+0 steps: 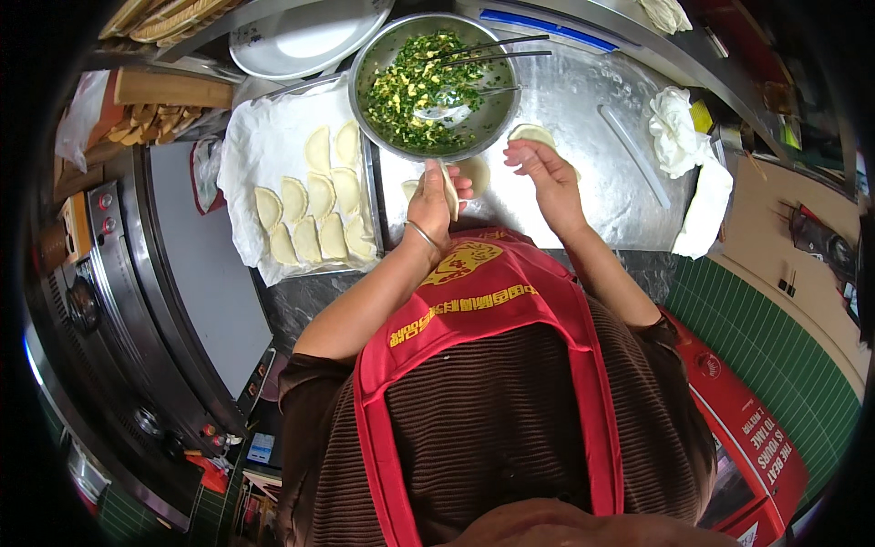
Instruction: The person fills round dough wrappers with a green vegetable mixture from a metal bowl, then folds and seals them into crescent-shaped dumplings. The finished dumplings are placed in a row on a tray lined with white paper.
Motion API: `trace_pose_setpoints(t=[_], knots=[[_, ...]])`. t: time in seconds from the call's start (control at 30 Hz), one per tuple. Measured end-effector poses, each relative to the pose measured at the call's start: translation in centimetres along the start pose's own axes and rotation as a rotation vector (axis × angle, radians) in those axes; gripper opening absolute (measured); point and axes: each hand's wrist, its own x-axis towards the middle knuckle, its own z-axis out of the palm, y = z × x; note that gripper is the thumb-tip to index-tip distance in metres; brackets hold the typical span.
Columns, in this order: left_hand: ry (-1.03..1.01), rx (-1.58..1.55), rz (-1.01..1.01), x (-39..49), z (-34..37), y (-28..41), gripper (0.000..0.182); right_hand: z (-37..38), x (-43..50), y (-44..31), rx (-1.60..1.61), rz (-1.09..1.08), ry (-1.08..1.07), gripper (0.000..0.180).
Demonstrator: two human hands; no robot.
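Note:
My left hand [431, 205] holds a folded half-moon dumpling [450, 191] on edge between thumb and fingers. Just beyond the fingertips of my right hand [552, 174] is a half-moon piece of dough [533, 132]; I cannot tell whether the fingers grip it. Under and beside my hands, a round dough wrapper [476, 176] and part of another dough piece [409, 189] lie on the steel worktop. Ahead stands a steel bowl [504, 126] of chopped green and yellow filling [410, 85], with dark chopsticks [519, 55] and a metal spoon [444, 102] in it.
Several shaped dumplings [307, 198] lie on a cloth-lined tray [263, 137] to the left. A pale rod [634, 156] and a crumpled white cloth [673, 130] lie to the right. A white oval dish [307, 41] and a blue strip [547, 29] are at the back.

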Motion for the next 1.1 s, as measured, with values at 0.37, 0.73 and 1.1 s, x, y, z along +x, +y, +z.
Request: trace_pose_setpoints(t=[0.37,0.73,1.1], knots=[[-0.264,-0.15,0.091,-0.5,1.1,-0.2,0.029,1.3,-1.8,3.0,0.109,0.114,-0.025,0.025],[-0.252,-0.06,0.141,-0.1,1.0,-0.4,0.025,0.9,-2.2,2.0,0.202,0.249,0.006,0.031],[-0.23,-0.222,0.007,0.3,2.1,-1.6,0.017,-0.6,-3.0,3.8,0.232,0.23,-0.09,0.029]])
